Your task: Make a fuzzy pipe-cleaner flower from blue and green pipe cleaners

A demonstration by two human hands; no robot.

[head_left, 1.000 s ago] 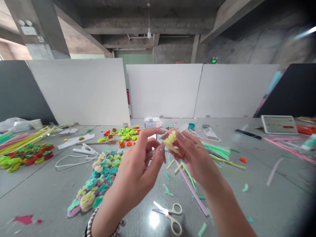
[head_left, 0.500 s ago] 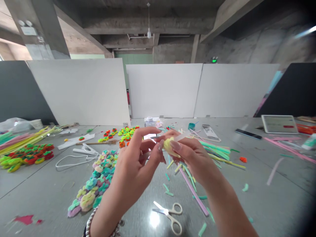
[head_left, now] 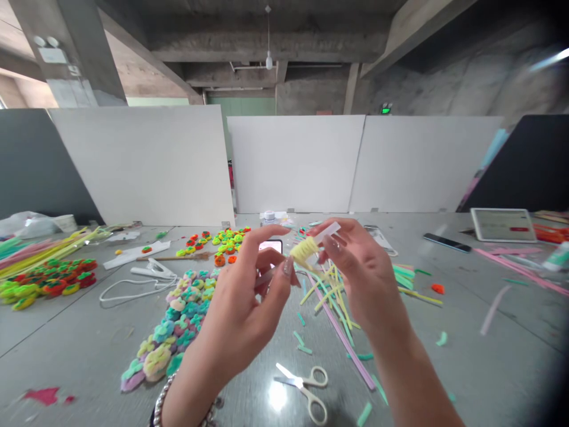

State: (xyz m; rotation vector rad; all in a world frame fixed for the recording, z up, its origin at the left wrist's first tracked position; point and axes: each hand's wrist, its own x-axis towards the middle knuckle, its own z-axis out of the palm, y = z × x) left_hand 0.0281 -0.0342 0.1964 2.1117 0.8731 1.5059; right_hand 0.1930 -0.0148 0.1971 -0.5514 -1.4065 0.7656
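Note:
A pale yellow pipe cleaner [head_left: 304,251] is wound in a tight coil around a flat translucent strip [head_left: 329,231], held above the table. My left hand [head_left: 249,290] pinches the strip's lower left end between thumb and fingers. At the strip's upper right end, my right hand [head_left: 364,273] has its thumb against the strip and its fingers curled behind, partly hidden. White-handled scissors [head_left: 306,382] lie partly spread on the table below my hands. Yellow, green and pink pipe cleaners [head_left: 344,341] lie behind and below my right hand.
Pastel fluffy flower shapes [head_left: 182,323] form a long cluster on the left. Red, orange and green pieces [head_left: 56,279] sit farther left, near a white cord [head_left: 133,290]. A phone [head_left: 271,244] is behind my hands; another phone [head_left: 447,242] and a tablet [head_left: 502,224] are at right.
My right hand has shifted right and its fingers have come off the coil, so the yellow windings and the strip's end now show. My left hand has hardly moved.

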